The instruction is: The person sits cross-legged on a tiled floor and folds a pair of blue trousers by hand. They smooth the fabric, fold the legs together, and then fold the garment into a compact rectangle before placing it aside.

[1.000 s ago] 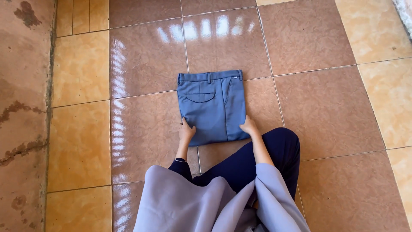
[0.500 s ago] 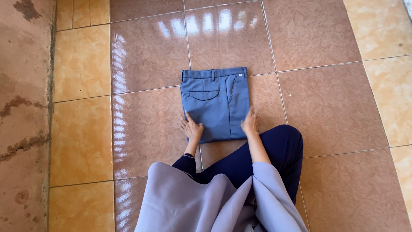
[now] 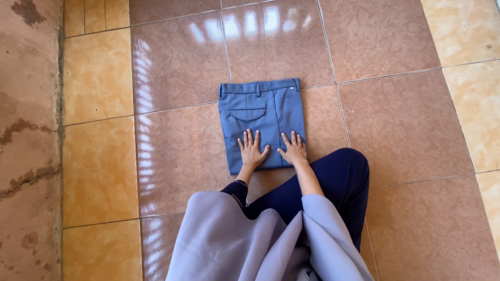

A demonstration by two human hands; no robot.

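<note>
Trousers: blue folded trousers [image 3: 262, 112] are laid flat on the tiled floor [image 3: 396, 119], waistband at the far edge.
Left hand [image 3: 251, 151]: pressed flat on the near half, fingers spread wide.
Right hand [image 3: 294, 150]: pressed flat just beside it, fingers spread wide; nothing is gripped.

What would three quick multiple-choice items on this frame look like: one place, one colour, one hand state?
1. Where do the folded trousers lie?
A. on a chair
B. on the tiled floor
C. on a bed
2. What colour are they?
A. blue
B. red
C. white
3. How are the hands?
A. clenched fists
B. raised in the air
C. flat, fingers spread

B: brown tiles show all round the trousers.
A: the cloth is slate blue.
C: left hand and right hand press palms down on the near edge.
</note>
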